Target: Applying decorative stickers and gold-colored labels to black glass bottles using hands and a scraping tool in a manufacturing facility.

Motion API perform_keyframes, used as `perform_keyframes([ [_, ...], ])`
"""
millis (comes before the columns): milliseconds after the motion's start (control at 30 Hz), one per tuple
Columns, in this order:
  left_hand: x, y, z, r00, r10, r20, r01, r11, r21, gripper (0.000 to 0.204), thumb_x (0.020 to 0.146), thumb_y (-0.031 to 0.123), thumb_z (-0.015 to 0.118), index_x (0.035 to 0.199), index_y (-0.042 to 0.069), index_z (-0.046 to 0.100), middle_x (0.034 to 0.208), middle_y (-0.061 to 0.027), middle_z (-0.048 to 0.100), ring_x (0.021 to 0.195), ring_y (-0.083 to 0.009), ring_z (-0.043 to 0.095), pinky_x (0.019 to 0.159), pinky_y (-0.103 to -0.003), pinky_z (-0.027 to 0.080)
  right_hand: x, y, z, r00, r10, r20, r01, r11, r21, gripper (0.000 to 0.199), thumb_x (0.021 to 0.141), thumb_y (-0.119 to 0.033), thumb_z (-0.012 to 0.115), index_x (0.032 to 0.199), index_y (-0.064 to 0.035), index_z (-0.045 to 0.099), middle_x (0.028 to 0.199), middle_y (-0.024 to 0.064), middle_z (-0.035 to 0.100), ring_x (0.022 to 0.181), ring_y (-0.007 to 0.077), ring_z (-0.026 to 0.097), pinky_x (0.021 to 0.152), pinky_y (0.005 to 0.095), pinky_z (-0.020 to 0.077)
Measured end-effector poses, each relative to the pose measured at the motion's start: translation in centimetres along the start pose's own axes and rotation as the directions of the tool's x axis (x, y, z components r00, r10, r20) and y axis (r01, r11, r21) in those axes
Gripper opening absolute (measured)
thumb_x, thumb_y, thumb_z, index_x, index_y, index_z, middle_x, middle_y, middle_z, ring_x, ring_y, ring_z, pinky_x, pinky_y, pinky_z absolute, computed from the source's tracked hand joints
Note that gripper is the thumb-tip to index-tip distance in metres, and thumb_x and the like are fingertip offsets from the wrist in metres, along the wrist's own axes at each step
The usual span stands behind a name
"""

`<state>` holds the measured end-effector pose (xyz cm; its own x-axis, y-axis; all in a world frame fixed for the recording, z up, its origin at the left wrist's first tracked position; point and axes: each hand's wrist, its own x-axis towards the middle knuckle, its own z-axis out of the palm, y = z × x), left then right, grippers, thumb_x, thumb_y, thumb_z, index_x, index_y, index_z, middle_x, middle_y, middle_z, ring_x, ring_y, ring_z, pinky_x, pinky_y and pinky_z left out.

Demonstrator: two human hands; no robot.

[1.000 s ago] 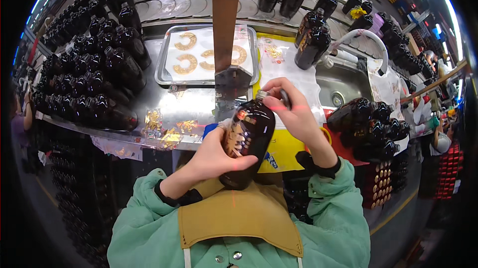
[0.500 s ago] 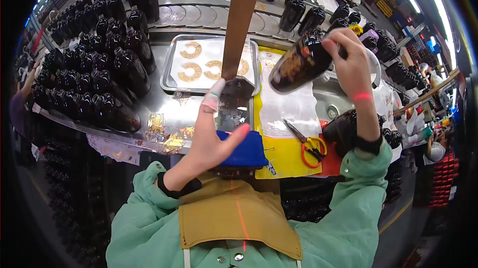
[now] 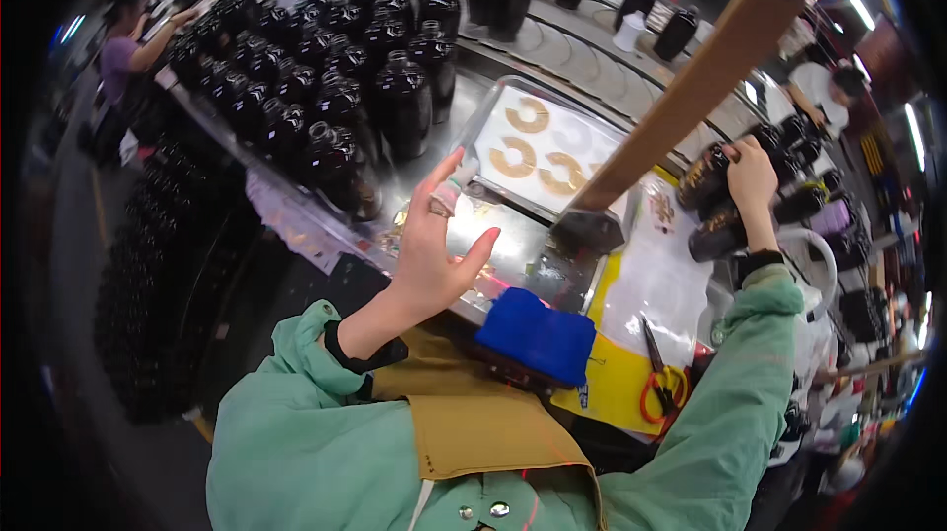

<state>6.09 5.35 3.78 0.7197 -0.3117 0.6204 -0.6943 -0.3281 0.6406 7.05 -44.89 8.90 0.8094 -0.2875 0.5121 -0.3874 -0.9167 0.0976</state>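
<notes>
My right hand [image 3: 752, 179] reaches out to the far right, its fingers closed around the top of a dark glossy bottle [image 3: 702, 176] with a gold pattern. Another dark bottle [image 3: 718, 234] stands just below that hand. My left hand [image 3: 434, 250] is raised over the metal table, fingers spread and nothing in it; whitish tape wraps one finger. Past its fingertips lies a metal tray [image 3: 472, 141] lined with white, carrying several C-shaped gold labels [image 3: 528, 115]. Closer to me are a folded blue cloth [image 3: 538, 334] and scissors [image 3: 663, 388] with red and yellow handles.
Dark open-necked bottles [image 3: 402, 102] crowd the left of the table. A brown post [image 3: 691, 87] rises between tray and right-hand side. A yellow mat [image 3: 617, 378] lies under a white sheet [image 3: 656, 284]. Behind runs a conveyor [image 3: 582, 63]; other people work at far left and right.
My right hand has carried the bottle away from above the white sheet to the bottles at far right. The view has turned and tilted. My left hand stays raised and open.
</notes>
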Motion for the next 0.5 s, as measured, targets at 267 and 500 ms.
perform_keyframes([
  [267,2.6,-5.9,-6.2,0.887,0.101,-0.451,0.161,0.847,0.507,0.085,0.078,0.005,0.083,0.152,-0.002,0.042,0.148,-0.0207,0.051,0.137,-0.0393,0.048,0.118,-0.046,0.037,1.9,1.2,1.1,0.992,0.112,0.05,-0.112,0.994,0.013,0.022,0.094,-0.032,0.072,0.097,-0.0099,0.076,0.104,0.009,0.072,0.096,0.0377,0.071,0.077,0.0486,0.0551],
  [500,0.9,-7.8,-5.8,0.927,0.052,-0.372,0.11,0.909,0.401,0.084,0.072,0.007,0.088,0.146,0.005,0.048,0.141,-0.0172,0.055,0.132,-0.0398,0.051,0.115,-0.049,0.039,1.9,0.0,-1.3,0.946,0.288,0.149,-0.286,0.958,-0.033,0.028,0.091,-0.035,0.077,0.1,-0.0093,0.073,0.102,0.0144,0.075,0.099,0.0394,0.072,0.083,0.0494,0.0561],
])
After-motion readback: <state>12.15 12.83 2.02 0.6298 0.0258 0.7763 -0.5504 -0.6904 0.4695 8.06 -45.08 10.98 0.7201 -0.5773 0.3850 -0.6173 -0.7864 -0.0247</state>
